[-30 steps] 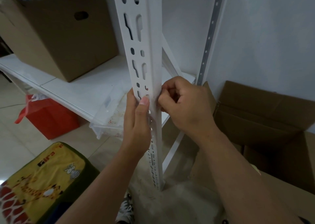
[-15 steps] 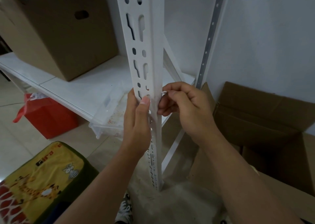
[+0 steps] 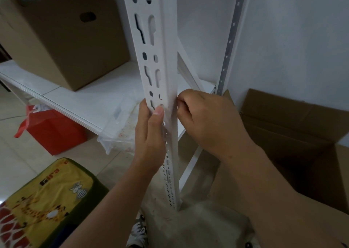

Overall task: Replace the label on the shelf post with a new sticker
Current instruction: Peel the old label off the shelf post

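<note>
left hand [image 3: 151,134] grips the shelf post [image 3: 160,68]; right hand [image 3: 205,119] is curled, pinching at its edge, seemingly peeling the barely visible label; next needs a steady pull.

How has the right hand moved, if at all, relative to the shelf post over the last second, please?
Yes. The right hand drew its pinched fingertips slightly away from the shelf post, then returned; they now press at its right edge again.

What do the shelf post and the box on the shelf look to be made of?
Shelf post: likely painted or powder-coated metal, matte white, with cleanly punched slots. Box: brown corrugated cardboard, dull finish, with a cut-out handle hole.
</note>
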A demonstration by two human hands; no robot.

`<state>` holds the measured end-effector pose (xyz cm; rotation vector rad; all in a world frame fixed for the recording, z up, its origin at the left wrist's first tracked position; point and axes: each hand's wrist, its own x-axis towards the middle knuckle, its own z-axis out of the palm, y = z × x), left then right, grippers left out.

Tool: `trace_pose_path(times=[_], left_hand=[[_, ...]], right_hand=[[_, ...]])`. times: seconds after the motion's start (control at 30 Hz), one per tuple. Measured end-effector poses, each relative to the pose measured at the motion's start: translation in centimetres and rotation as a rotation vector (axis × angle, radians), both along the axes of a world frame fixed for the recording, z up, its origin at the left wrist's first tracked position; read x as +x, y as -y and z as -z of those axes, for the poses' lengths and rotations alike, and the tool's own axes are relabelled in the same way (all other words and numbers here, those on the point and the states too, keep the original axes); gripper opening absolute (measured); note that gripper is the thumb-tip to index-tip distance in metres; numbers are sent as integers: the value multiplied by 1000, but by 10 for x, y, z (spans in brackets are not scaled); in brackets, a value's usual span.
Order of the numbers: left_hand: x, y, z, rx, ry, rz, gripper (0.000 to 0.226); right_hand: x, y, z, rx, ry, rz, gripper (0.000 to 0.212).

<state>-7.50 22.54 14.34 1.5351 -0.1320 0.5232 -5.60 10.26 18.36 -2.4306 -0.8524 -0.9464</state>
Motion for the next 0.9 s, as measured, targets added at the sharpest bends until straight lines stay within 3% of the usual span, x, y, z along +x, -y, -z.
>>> trace_pose_path(times=[0.1,0.2,0.33,0.57,0.63,0.73,0.9], left_hand=[[0,-1,1,29,10,-7,19],[-1,1,0,36,12,-17,16],[-1,3,-2,14,-15,-32,17],[-3,8,-1,110,129,-171,58],[-5,9,-1,253,226,-367,64],[-8,13,-1,471,467,-541,55],[-13,22,-2,557,627,-427,27]], right_hand=[[2,-2,8,74,-112,11,23],[7,2,22,284,-348,51,17],[2,6,19,681,-589,-73,10],[-8,14,7,1081,-861,-294,13],[-10,16,4,1146,-927,-378,15],[-12,19,3,1179,-993,-480,11],[-12,24,4,1134,-1039,-593,14]])
